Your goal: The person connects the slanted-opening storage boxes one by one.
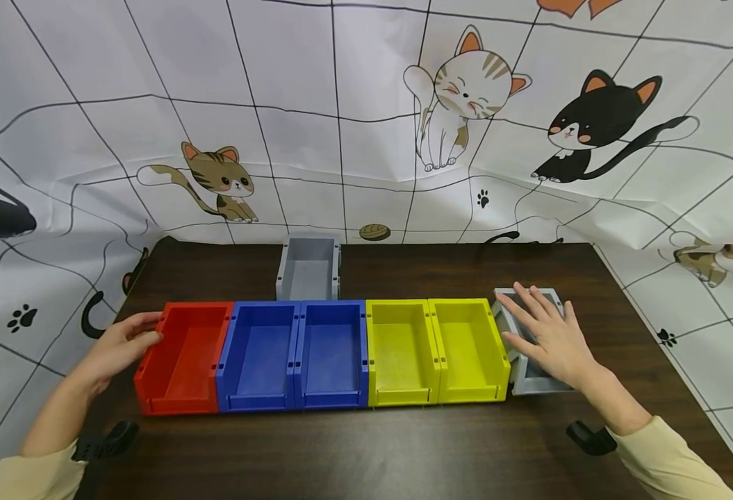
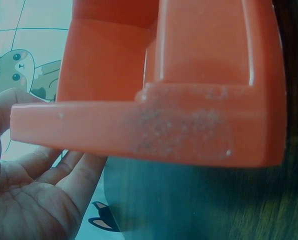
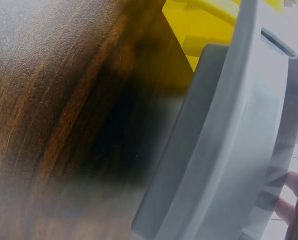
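At the left end of the row, my left hand [image 1: 116, 347] grips the side wall of a red bin [image 1: 186, 361]. In the left wrist view, the thumb and fingers of that hand reach either side of the wall behind the bin's front lip [image 2: 189, 130]. Over a grey bin [image 1: 538, 385] at the right end, my right hand [image 1: 556, 344] is spread with straight fingers, hiding much of its inside. The right wrist view has this grey bin [image 3: 229, 150] close up, with a few fingertips at the right edge. Whether the palm touches it I cannot tell.
Two blue bins [image 1: 260, 354] and two yellow bins [image 1: 404, 347] stand side by side between the hands. Behind the blue ones is another grey bin [image 1: 308, 267]. All rest on a dark wooden table [image 1: 341, 451], with a cat-print cloth [image 1: 316, 153] behind.
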Demonstrator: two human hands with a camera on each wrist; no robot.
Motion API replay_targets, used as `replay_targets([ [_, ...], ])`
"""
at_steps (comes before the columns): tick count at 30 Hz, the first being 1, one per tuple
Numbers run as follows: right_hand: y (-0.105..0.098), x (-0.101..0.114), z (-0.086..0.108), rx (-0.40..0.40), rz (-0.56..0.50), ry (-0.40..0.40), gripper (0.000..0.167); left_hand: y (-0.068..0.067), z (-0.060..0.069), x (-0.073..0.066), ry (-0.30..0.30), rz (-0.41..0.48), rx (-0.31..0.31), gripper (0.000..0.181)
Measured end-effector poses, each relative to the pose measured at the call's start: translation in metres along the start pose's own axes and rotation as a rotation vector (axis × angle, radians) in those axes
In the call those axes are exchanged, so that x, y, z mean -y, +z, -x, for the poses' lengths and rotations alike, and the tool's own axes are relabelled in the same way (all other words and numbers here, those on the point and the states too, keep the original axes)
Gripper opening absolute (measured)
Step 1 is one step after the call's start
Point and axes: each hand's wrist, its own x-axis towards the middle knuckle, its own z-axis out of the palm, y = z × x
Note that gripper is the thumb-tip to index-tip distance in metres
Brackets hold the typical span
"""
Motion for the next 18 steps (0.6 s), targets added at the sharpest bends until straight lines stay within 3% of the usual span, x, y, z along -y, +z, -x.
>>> replay_targets([
  [18,0.0060,-0.0008,-0.0005,0.003,0.038,-0.011,0.068,-0.0002,0.0018,0.0012,0.018,0.009,-0.012,0.052],
])
